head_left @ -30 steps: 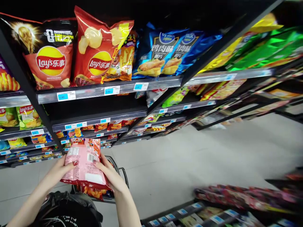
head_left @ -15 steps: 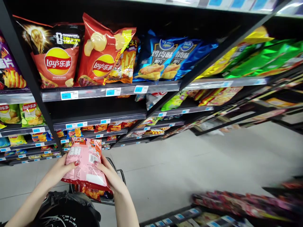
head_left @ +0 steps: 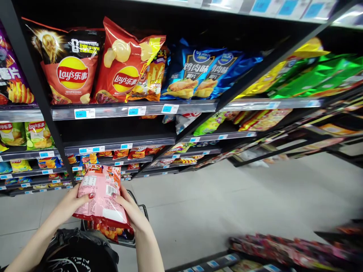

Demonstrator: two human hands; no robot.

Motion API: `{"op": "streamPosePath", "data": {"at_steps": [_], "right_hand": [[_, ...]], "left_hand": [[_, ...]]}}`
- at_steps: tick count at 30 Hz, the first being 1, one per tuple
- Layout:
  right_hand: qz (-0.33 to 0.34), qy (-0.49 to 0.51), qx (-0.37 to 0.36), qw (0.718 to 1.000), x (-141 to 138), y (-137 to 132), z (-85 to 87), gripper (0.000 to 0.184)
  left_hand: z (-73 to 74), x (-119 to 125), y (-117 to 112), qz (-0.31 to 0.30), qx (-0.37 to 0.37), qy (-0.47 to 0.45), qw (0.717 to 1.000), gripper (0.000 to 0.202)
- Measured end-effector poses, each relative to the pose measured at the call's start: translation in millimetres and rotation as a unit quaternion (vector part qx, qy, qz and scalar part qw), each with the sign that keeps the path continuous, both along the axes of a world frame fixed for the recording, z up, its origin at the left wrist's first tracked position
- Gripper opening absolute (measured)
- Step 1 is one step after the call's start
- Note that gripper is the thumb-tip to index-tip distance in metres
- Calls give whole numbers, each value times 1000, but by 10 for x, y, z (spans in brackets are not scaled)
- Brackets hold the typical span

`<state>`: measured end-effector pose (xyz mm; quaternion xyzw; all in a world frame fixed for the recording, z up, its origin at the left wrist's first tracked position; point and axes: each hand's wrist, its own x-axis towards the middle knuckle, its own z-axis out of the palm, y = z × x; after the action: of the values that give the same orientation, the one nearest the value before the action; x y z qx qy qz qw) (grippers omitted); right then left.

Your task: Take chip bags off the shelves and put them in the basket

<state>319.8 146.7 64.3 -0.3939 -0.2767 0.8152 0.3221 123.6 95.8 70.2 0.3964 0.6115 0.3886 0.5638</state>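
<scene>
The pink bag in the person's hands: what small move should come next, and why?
Perhaps lower the pink bag slightly toward the basket. The left hand and right hand hold it from opposite sides, thumbs on its printed back, and the basket shows partly below it with a red bag inside.

Pink bag (head_left: 96,204): glossy plastic film. Blue bags (head_left: 177,77): shiny, foil-like. Floor (head_left: 212,196): smooth. Shelf upright (head_left: 35,75): matt.

Black store shelves (head_left: 116,131) flank a grey tiled floor (head_left: 198,204).
</scene>
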Motion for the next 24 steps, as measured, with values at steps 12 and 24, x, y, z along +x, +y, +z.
{"op": "streamPosePath", "data": {"at_steps": [12,24], "right_hand": [[0,-8,71,997,7,-2,-152,72],[-47,-39,294,954,-18,-115,-225,92]], "left_hand": [[31,-27,-51,-10,56,37,998,73],[-132,-115,-180,-26,183,30,982,86]]}}
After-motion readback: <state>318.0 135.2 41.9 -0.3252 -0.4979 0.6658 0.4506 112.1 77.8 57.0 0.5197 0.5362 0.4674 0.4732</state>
